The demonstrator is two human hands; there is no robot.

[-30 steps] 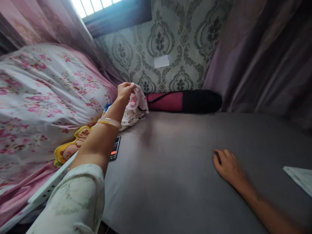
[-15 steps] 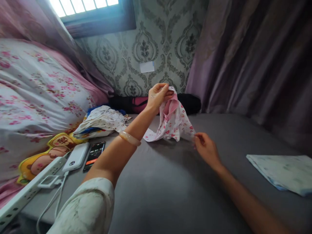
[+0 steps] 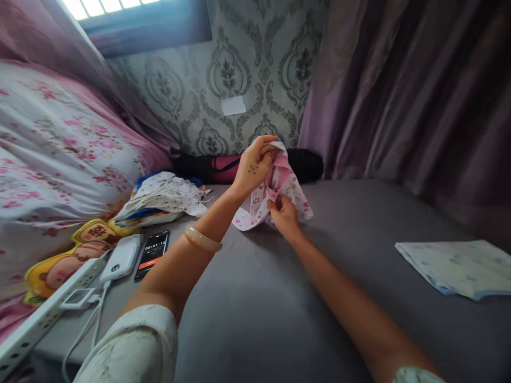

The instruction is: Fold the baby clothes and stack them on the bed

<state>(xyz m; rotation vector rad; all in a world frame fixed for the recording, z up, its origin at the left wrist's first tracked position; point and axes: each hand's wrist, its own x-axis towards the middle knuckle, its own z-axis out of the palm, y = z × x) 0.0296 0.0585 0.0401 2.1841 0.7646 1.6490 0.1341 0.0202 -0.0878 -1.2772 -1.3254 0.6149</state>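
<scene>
A small white garment with pink and red prints and a pink inner part (image 3: pixel 296 192) hangs above the grey sheet, its lower left end on or close to the surface. My left hand (image 3: pixel 257 164) grips it at the top, with the fingers curled round the upper edge. Lower down, at the front of the pink part, my right hand (image 3: pixel 284 214) pinches the cloth between thumb and fingers. Parts of the garment are hidden behind both hands.
On the grey bed (image 3: pixel 255 298), a folded pale cloth (image 3: pixel 455 266) lies at the right. Crumpled clothes (image 3: pixel 163 197), a phone (image 3: pixel 152 255), a white power bank (image 3: pixel 120 259) and a power strip (image 3: pixel 51 314) with cables are at the left. A dark bag (image 3: pixel 199 167) lies along the wall.
My right hand has moved left from the garment's lower right corner to its pink front. That corner has dropped inward. The view has shifted slightly.
</scene>
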